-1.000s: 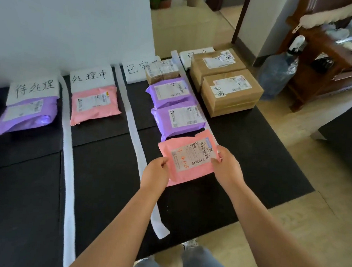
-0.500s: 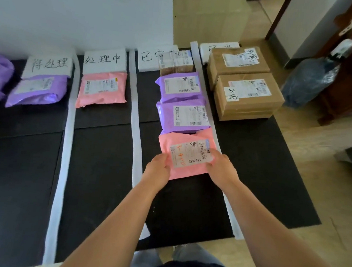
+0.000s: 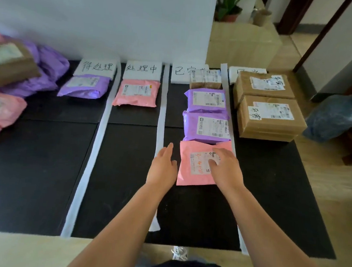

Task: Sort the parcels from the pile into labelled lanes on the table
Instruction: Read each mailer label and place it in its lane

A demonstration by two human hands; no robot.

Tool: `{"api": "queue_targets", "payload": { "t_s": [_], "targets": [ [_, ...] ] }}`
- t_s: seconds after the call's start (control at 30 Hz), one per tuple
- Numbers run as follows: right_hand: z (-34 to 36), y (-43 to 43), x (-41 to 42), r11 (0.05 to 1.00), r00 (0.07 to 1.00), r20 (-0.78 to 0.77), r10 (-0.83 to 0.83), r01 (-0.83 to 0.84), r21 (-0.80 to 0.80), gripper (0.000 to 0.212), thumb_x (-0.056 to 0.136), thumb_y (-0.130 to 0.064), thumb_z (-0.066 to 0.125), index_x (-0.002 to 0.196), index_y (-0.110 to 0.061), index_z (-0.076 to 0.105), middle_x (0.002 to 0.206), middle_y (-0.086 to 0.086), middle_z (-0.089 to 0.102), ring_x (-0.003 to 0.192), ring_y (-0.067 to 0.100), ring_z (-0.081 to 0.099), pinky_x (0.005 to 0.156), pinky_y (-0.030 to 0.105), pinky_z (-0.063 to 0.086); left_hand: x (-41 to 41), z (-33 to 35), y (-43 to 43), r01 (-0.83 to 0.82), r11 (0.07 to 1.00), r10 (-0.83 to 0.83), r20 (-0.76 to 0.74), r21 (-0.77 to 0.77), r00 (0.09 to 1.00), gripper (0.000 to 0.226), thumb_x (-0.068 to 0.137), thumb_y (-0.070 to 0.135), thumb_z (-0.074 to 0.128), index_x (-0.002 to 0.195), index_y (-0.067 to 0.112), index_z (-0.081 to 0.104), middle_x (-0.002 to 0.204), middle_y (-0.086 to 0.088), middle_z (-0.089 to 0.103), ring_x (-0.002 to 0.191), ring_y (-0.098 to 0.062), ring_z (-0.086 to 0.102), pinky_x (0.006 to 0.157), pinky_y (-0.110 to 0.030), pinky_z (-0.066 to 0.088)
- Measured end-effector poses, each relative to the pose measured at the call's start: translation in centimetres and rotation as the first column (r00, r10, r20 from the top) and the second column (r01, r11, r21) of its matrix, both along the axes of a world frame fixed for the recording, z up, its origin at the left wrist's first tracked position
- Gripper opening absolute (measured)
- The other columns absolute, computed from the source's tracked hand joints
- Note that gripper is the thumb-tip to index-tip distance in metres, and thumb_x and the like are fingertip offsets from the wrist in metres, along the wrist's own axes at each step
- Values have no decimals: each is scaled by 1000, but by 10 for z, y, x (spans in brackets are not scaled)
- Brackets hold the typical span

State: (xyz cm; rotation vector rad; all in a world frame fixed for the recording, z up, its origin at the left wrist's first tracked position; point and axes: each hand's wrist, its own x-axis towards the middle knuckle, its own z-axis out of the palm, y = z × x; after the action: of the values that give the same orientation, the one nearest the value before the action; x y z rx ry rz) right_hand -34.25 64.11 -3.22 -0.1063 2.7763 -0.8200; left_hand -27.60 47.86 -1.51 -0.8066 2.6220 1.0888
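A pink parcel point(image 3: 191, 172) with a white label lies flat in the third lane, just below two purple parcels point(image 3: 206, 125) and a small brown box point(image 3: 205, 81). My right hand point(image 3: 226, 168) rests flat on the pink parcel's right half, fingers straight. My left hand point(image 3: 163, 165) hovers open just left of the parcel, off it. The pile of pink and purple parcels point(image 3: 13, 92) with a brown box on top lies at the far left. White paper strips point(image 3: 161, 115) divide the black table into labelled lanes.
The first lane holds a purple parcel point(image 3: 84, 86), the second a pink parcel point(image 3: 137, 93), the fourth two brown boxes point(image 3: 267, 119). A blue water bottle point(image 3: 336, 117) lies on the floor right of the table. A wall backs the table.
Both hands gripped the pink parcel's sides and set it down in the third lane. Now the left hand has let go and the right hand lies flat on it. The view shifted left, showing the pile.
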Motion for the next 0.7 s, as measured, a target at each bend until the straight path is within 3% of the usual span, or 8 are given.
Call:
{"api": "queue_targets", "payload": {
  "t_s": [0.13, 0.23, 0.43, 0.53, 0.7],
  "targets": [
    [18, -37, 11, 997, 997, -27, 69, -68, 31, 36, 99, -27, 58, 134, -25, 55, 130, 0, 60, 116, 20, 58, 101, 35, 45, 23, 13, -20, -97, 995, 97, -51, -6, 994, 60, 103, 18, 48, 155, 30, 22, 161, 1, 27, 140, -20, 41, 107, -34, 44],
    [28, -63, 26, 989, 986, -82, 142, -146, -35, 38, 97, -22, 60, 135, -23, 56, 134, -1, 58, 121, 19, 55, 101, 31, 41, 43, 20, -44, -173, 985, 173, -77, 10, 982, 63, 101, 20, 52, 155, 33, 22, 161, 2, 27, 138, -19, 43, 106, -38, 48],
    [47, -129, 71, 956, 960, -105, 259, -271, -115, 42, 99, -21, 59, 140, -20, 55, 146, -1, 51, 134, 16, 48, 107, 29, 39, 104, 33, -107, -235, 972, 237, -139, 27, 962, 59, 103, 21, 47, 156, 30, 22, 161, 3, 27, 143, -18, 35, 111, -37, 42],
    [48, -169, 107, 933, 944, -91, 316, -327, -152, 43, 98, -20, 61, 141, -21, 54, 148, -1, 49, 137, 16, 46, 111, 33, 41, 145, 36, -142, -291, 956, 292, -169, 33, 941, 56, 104, 22, 46, 155, 27, 24, 158, 2, 31, 136, -19, 44, 108, -37, 45],
    [50, -242, 185, 887, 895, -66, 440, -445, -123, 47, 98, -22, 61, 144, -24, 50, 152, -2, 43, 140, 16, 41, 113, 39, 41, 225, 34, -207, -346, 938, 343, -173, 16, 923, 51, 105, 21, 44, 154, 23, 31, 158, 1, 33, 142, -18, 35, 112, -32, 34]
  ]
}}
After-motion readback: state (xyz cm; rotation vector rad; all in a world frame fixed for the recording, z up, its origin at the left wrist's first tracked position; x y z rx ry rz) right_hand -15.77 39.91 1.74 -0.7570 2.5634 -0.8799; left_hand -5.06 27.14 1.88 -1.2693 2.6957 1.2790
